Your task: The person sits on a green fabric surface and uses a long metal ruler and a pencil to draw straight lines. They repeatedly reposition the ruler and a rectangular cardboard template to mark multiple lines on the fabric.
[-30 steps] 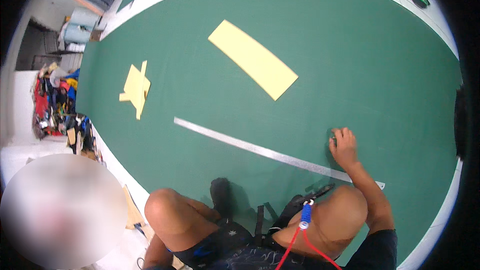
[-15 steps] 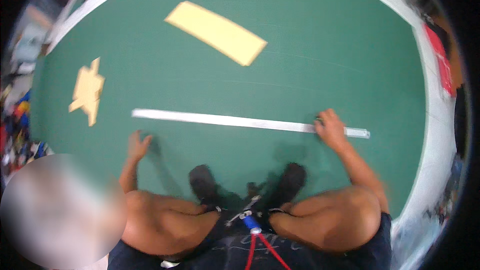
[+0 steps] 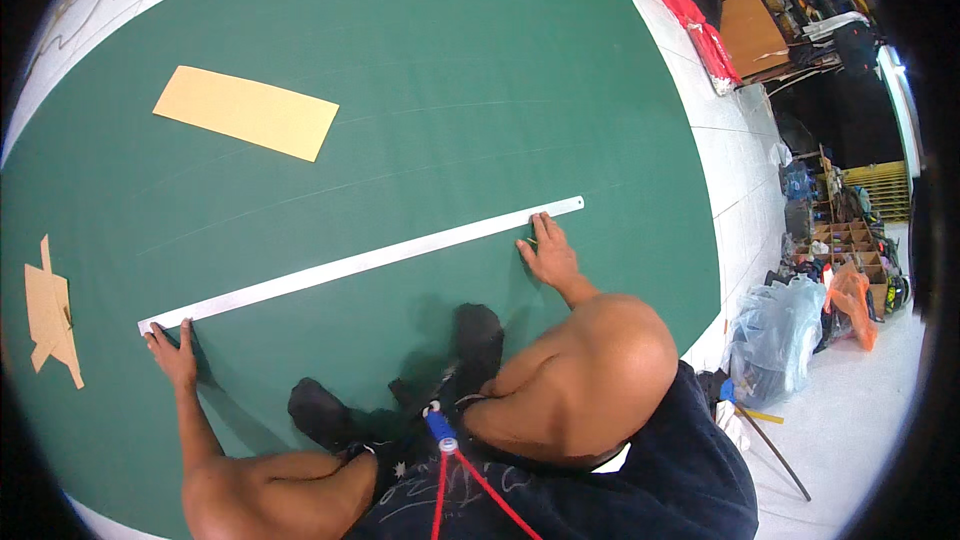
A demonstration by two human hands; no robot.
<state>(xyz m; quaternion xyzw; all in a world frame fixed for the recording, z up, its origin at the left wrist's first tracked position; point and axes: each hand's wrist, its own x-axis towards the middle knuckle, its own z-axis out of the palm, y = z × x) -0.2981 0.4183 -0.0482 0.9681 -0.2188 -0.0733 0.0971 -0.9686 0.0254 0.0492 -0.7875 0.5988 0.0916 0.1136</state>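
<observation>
Head camera, fisheye: above the near side of the green mat (image 3: 430,70), facing down, framing most of it.

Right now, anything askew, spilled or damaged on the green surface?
Nothing spilled or visibly damaged; the ruler looks intact. Mildly odd: the small yellow pieces at far left lie in an untidy cluster, jutting at different angles, unlike the single neat yellow rectangle beyond the ruler.

Left hand (image 3: 178,358), right hand (image 3: 553,258) well apart, both palm-down
</observation>
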